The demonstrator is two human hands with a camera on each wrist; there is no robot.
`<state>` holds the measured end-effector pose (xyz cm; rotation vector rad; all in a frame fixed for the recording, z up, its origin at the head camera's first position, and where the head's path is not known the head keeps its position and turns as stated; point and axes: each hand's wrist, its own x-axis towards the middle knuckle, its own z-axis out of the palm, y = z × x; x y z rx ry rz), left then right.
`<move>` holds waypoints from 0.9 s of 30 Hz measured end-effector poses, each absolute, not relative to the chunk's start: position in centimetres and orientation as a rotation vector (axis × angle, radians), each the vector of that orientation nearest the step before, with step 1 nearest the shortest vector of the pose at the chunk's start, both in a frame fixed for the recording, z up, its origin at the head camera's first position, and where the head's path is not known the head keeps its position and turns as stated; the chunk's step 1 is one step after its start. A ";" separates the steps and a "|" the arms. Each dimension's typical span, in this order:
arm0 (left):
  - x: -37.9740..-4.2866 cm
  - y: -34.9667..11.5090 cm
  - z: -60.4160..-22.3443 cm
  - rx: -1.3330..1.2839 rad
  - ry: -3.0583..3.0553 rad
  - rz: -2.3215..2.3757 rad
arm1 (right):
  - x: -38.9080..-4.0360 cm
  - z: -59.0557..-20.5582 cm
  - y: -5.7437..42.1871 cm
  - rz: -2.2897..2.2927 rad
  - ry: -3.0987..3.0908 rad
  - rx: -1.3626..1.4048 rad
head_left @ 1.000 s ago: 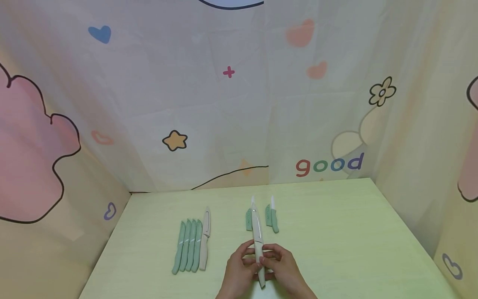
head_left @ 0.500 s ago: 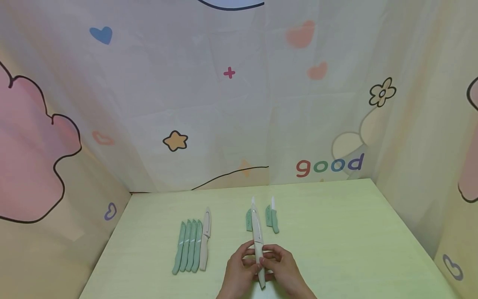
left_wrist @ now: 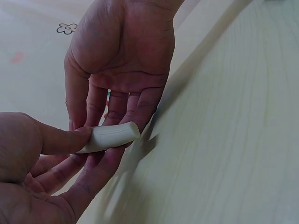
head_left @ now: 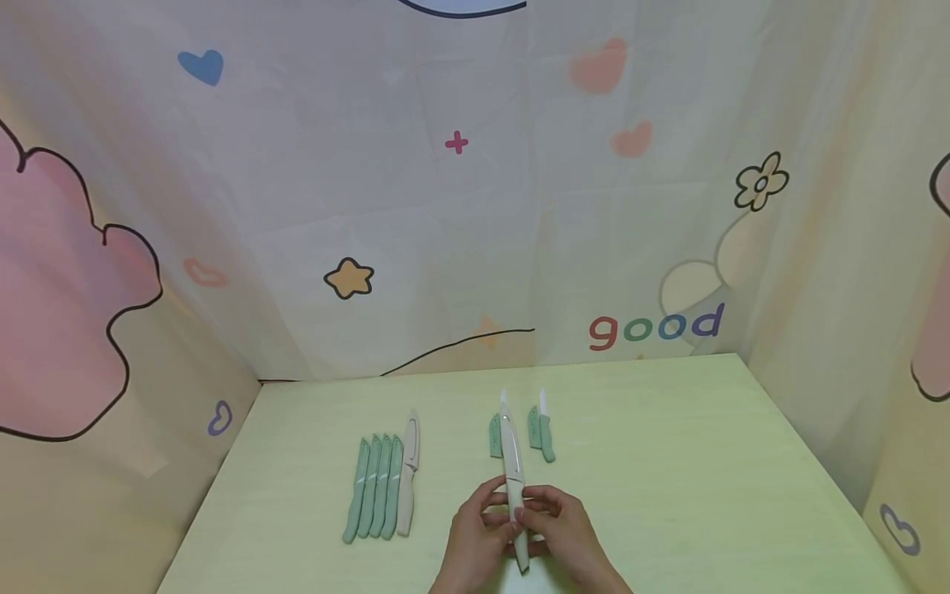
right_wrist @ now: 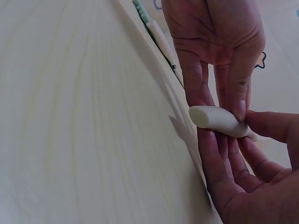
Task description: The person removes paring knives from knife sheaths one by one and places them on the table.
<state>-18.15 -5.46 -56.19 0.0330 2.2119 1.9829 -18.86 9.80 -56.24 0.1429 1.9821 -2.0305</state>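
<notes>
A cream-handled knife [head_left: 514, 495] in a pale blade cover is held off the table between both hands, its tip pointing away from me. My left hand [head_left: 481, 532] pinches the handle from the left, thumb on top and fingers beneath. From the other side my right hand [head_left: 558, 528] grips the same handle, its thumb also on top. In the left wrist view the butt of the handle [left_wrist: 114, 135] sticks out between the fingers. Beyond the knife lies a green blade sheath [head_left: 495, 436], with a white blade tip [head_left: 504, 397] showing past the held knife; the rest is hidden.
On the left, several green sheathed knives [head_left: 373, 488] lie in a row beside another cream knife [head_left: 407, 474]. A small green-handled knife [head_left: 546, 429] with a bare white blade lies by its green sheath [head_left: 533, 427]. A printed curtain [head_left: 445, 223] hangs behind the table [head_left: 705, 478].
</notes>
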 end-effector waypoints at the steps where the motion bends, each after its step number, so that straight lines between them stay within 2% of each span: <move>1: -18.2 -5.5 -56.2 0.037 2.208 1.985 | -18.9 -56.2 9.8 -2.027 1.986 0.149; 19: -18.7 -7.0 -56.5 0.121 2.064 1.956 | -18.4 -56.1 10.2 -2.025 1.958 0.107; 27: -19.6 -7.3 -56.2 0.032 2.069 2.032 | -18.1 -56.4 10.4 -2.045 1.923 0.090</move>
